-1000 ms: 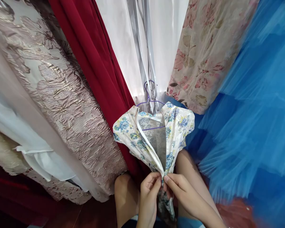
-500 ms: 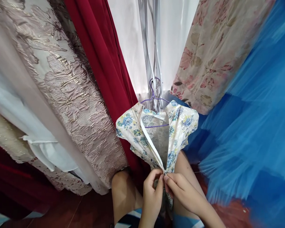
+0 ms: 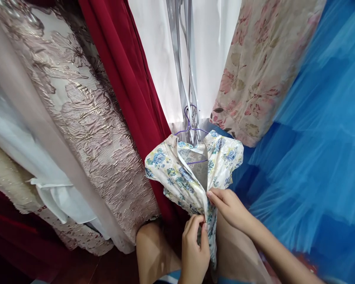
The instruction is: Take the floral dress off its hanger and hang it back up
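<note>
A white dress with blue flowers (image 3: 174, 173) hangs on a purple hanger (image 3: 189, 120), its zip opening spread in a V from the neck. My right hand (image 3: 230, 205) is closed in a pinch at the bottom of that V, where the two edges meet; the zipper pull is hidden under the fingertips. Lower down, my left hand (image 3: 197, 240) pinches the dress fabric beside the closed part of the zip. Below the hands the skirt of the dress falls between the knees.
Around the dress hang a dark red gown (image 3: 127, 75), a pinkish brocade gown (image 3: 88, 118), a white cloth (image 3: 154, 51) with grey ribbons (image 3: 180, 59), a pink floral dress (image 3: 248, 79) and a blue tulle dress (image 3: 307, 157). Bare knees (image 3: 154, 244) flank the work.
My right hand has moved up along the zip, away from the left hand, and the V opening is shorter. My left hand keeps its pinch slightly lower.
</note>
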